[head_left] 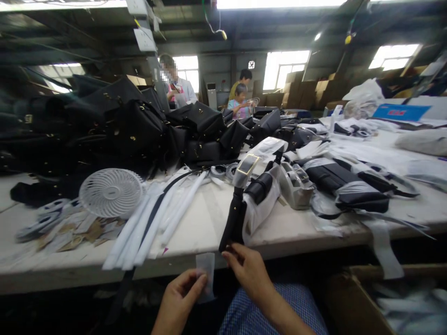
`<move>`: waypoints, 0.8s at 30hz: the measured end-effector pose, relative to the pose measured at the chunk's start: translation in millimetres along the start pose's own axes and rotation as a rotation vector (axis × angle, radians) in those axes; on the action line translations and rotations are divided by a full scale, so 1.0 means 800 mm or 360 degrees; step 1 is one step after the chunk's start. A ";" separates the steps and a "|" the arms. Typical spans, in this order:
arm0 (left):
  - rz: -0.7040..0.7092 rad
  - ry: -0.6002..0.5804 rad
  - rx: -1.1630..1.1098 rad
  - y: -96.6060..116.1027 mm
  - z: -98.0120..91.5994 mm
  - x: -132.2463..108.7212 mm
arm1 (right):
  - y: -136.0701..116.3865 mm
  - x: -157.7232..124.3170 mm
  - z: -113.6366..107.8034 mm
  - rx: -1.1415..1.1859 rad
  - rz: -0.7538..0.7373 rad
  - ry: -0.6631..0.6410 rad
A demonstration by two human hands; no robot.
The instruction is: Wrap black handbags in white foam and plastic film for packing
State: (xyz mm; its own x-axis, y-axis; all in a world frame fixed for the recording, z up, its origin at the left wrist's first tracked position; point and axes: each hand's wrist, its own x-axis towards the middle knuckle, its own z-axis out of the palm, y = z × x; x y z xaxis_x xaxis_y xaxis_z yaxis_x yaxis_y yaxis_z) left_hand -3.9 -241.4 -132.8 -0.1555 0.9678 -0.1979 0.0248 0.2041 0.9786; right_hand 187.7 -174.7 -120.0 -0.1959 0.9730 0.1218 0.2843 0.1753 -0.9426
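Near the bottom centre, my left hand [181, 295] pinches a small translucent strip [206, 274] between thumb and fingers, just off the table's front edge. My right hand [247, 270] is closed on the lower end of a black strap [234, 216] that hangs at the table edge. Higher up, the strap has a gold-coloured buckle [248, 164] with clear wrapping around it. Behind the strap lies a black rolled piece [259, 187] with white wrapping. A grey tape dispenser [296, 188] stands to the right of it.
A white round fan [111, 192] and rolled white sheets [131, 232] lie left on the table [199, 228]. Black bags [129, 125] are heaped behind. Wrapped black bags [342, 181] lie right. An open carton [370, 302] stands below right. Several people are across the table.
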 end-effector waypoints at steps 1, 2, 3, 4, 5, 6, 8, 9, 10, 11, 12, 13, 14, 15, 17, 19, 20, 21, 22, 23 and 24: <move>-0.0021 -0.0013 -0.0001 -0.003 -0.001 0.001 | -0.002 0.003 0.004 0.0011 0.0004 0.0013; -0.0042 -0.0014 0.0001 -0.004 -0.002 0.001 | -0.005 0.006 0.007 0.0019 0.0007 0.0025; -0.0059 -0.0009 0.0007 -0.004 -0.003 0.001 | -0.007 0.009 0.009 0.0023 0.0005 0.0029; -0.0067 0.0001 0.0021 -0.002 -0.005 0.000 | -0.010 0.012 0.010 0.0025 0.0002 0.0028; -0.0068 0.0007 0.0042 0.000 -0.007 -0.002 | -0.012 0.013 0.011 0.0029 -0.0006 0.0021; -0.0063 0.0003 0.0066 0.004 -0.009 -0.005 | -0.014 0.015 0.012 0.0041 -0.0015 0.0006; -0.0057 -0.0021 0.0118 0.011 -0.013 -0.011 | -0.018 0.014 0.011 0.0090 -0.0020 -0.0031; -0.0053 -0.0041 0.0150 0.014 -0.015 -0.015 | -0.019 0.012 0.011 0.0119 -0.0019 -0.0031; -0.0046 -0.0063 0.0183 0.017 -0.018 -0.018 | -0.021 0.009 0.010 0.0147 -0.0015 -0.0024; -0.0042 -0.0088 0.0218 0.018 -0.020 -0.021 | -0.022 0.006 0.010 0.0171 -0.0011 -0.0017; -0.0040 -0.0103 0.0254 0.019 -0.023 -0.024 | -0.024 0.002 0.009 0.0194 -0.0010 -0.0005; -0.0043 -0.0105 0.0286 0.018 -0.025 -0.026 | -0.025 -0.001 0.009 0.0218 -0.0012 0.0000; -0.0048 -0.0099 0.0308 0.016 -0.028 -0.028 | -0.027 -0.005 0.009 0.0246 -0.0012 0.0002; -0.0057 -0.0085 0.0321 0.014 -0.031 -0.029 | -0.029 -0.008 0.009 0.0280 -0.0008 -0.0003; -0.0081 -0.0060 0.0330 0.007 -0.036 -0.032 | -0.034 -0.012 0.010 0.0365 0.0013 -0.0018; -0.0091 -0.0053 0.0321 -0.001 -0.039 -0.034 | -0.038 -0.015 0.011 0.0455 0.0065 -0.0046; -0.0100 -0.0050 0.0306 -0.004 -0.039 -0.035 | -0.040 -0.015 0.011 0.0497 0.0098 -0.0062; -0.0114 -0.0035 0.0282 -0.007 -0.038 -0.036 | -0.041 -0.016 0.012 0.0535 0.0132 -0.0079; -0.0130 -0.0023 0.0241 -0.009 -0.036 -0.037 | -0.041 -0.015 0.012 0.0566 0.0164 -0.0088; -0.0137 -0.0006 0.0179 -0.011 -0.034 -0.037 | -0.041 -0.015 0.013 0.0590 0.0191 -0.0097; -0.0139 0.0012 0.0104 -0.012 -0.030 -0.037 | -0.040 -0.015 0.013 0.0611 0.0207 -0.0098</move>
State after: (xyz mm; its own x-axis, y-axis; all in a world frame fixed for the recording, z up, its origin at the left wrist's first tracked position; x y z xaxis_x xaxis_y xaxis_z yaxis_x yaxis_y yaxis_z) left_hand -23.4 -275.4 -135.3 -0.1671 0.9449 -0.2813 0.0754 0.2967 0.9520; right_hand 171.1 -193.2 -94.4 -0.2404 0.9706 -0.0136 -0.0583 -0.0284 -0.9979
